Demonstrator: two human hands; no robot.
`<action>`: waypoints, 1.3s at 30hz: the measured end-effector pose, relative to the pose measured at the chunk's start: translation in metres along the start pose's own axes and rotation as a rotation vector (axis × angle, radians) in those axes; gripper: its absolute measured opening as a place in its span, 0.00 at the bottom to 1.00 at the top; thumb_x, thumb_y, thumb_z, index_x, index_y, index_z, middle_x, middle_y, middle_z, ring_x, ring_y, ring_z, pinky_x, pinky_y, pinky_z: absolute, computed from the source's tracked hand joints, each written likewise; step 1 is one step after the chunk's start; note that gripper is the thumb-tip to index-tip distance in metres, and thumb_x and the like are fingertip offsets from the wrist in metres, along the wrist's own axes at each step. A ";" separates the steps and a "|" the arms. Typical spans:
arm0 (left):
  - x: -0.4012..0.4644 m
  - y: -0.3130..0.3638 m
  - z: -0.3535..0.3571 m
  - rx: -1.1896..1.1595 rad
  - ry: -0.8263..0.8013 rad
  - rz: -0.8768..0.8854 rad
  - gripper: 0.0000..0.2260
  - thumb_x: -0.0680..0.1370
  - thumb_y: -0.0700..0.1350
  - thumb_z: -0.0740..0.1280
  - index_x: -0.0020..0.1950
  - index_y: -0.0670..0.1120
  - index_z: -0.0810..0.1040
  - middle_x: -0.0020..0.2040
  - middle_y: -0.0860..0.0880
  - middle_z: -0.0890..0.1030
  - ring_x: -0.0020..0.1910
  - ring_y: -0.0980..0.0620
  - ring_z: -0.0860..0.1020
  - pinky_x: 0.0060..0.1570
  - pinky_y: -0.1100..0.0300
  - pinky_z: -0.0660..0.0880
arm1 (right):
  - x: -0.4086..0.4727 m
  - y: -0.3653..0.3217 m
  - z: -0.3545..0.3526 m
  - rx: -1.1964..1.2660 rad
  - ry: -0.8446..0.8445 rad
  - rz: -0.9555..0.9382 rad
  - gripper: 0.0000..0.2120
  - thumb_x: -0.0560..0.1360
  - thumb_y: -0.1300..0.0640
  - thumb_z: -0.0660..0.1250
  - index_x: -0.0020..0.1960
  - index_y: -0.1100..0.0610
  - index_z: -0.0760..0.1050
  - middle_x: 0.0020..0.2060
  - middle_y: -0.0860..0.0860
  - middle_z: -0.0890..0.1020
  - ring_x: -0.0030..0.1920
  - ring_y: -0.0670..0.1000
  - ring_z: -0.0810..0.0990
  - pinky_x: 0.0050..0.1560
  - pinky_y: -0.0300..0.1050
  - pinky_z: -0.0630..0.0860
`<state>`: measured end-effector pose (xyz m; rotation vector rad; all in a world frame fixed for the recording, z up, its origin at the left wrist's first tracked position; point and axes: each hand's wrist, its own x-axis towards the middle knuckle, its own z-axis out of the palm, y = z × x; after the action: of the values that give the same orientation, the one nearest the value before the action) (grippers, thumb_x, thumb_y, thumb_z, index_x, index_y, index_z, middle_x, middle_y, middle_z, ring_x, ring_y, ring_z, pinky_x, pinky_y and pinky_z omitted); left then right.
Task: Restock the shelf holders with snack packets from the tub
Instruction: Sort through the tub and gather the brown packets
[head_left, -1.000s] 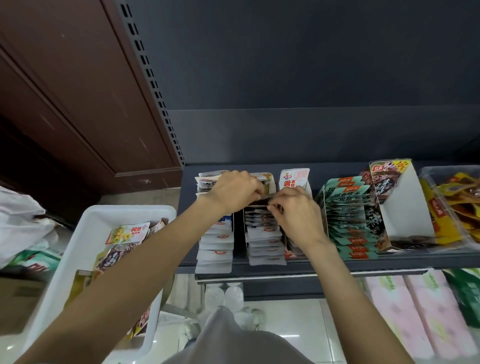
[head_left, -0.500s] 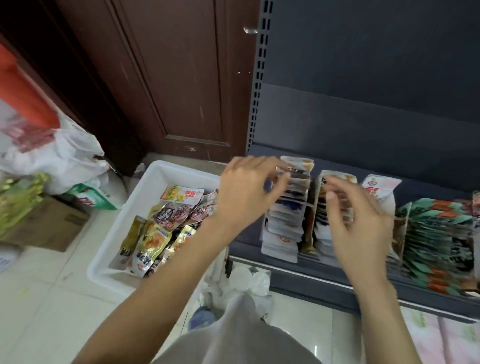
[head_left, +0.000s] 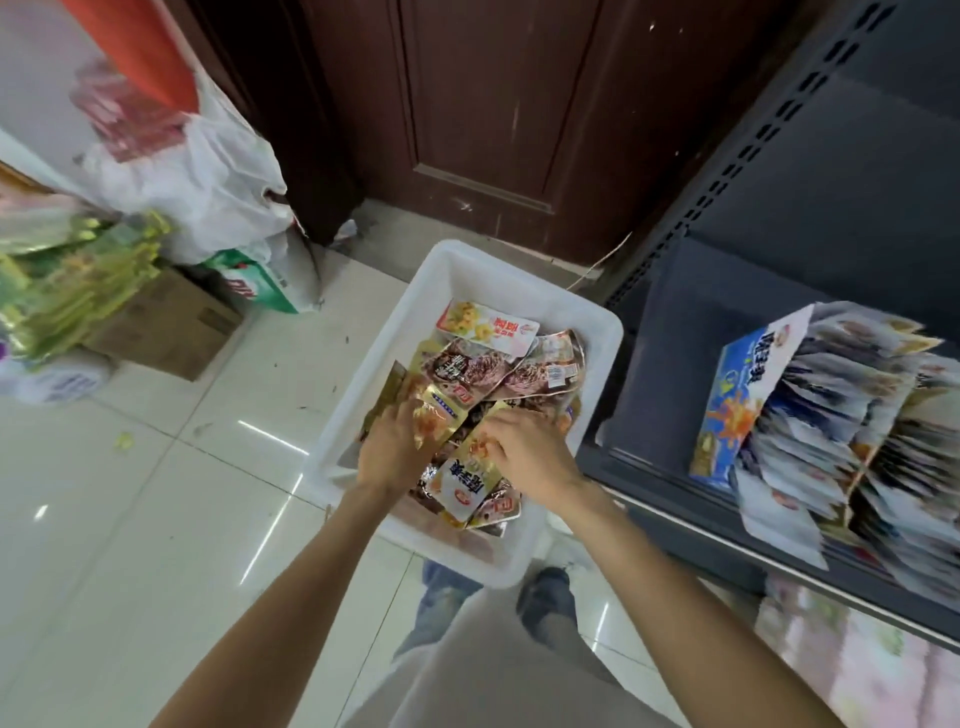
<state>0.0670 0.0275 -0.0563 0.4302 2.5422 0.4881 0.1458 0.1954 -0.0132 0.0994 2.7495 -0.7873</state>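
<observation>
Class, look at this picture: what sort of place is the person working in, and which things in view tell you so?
Most likely a small shop. A dark metal display shelf holds rows of packets in a blue holder box, a white tub on the tiled floor is full of snack packets, and a cardboard box suggests stock.

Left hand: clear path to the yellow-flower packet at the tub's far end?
Probably yes. The yellow-flower packet lies on top of the pile, uncovered, and the left hand is already inside the white tub, nearer the person.
</observation>
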 end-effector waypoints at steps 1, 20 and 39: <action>0.005 -0.004 0.006 0.021 -0.027 -0.005 0.26 0.78 0.54 0.63 0.74 0.46 0.62 0.70 0.43 0.69 0.65 0.44 0.72 0.62 0.48 0.73 | 0.010 0.003 0.011 -0.055 -0.086 -0.040 0.13 0.78 0.60 0.63 0.62 0.54 0.77 0.62 0.50 0.78 0.63 0.49 0.74 0.70 0.49 0.65; 0.023 -0.017 -0.007 -0.096 0.064 0.110 0.18 0.79 0.48 0.65 0.68 0.49 0.71 0.51 0.45 0.82 0.44 0.47 0.80 0.42 0.58 0.76 | -0.003 0.002 -0.026 0.541 0.354 0.518 0.06 0.76 0.59 0.68 0.53 0.57 0.76 0.44 0.48 0.81 0.43 0.50 0.81 0.41 0.45 0.76; -0.041 0.079 -0.084 -1.331 -0.460 0.072 0.33 0.65 0.37 0.75 0.66 0.53 0.70 0.57 0.45 0.81 0.55 0.43 0.81 0.48 0.50 0.79 | -0.095 -0.021 -0.090 1.260 0.681 0.402 0.13 0.76 0.58 0.67 0.57 0.46 0.71 0.45 0.52 0.85 0.43 0.52 0.84 0.43 0.46 0.82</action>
<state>0.0721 0.0602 0.0620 0.0806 1.3248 1.6681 0.2115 0.2263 0.0978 1.2779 2.0405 -2.4950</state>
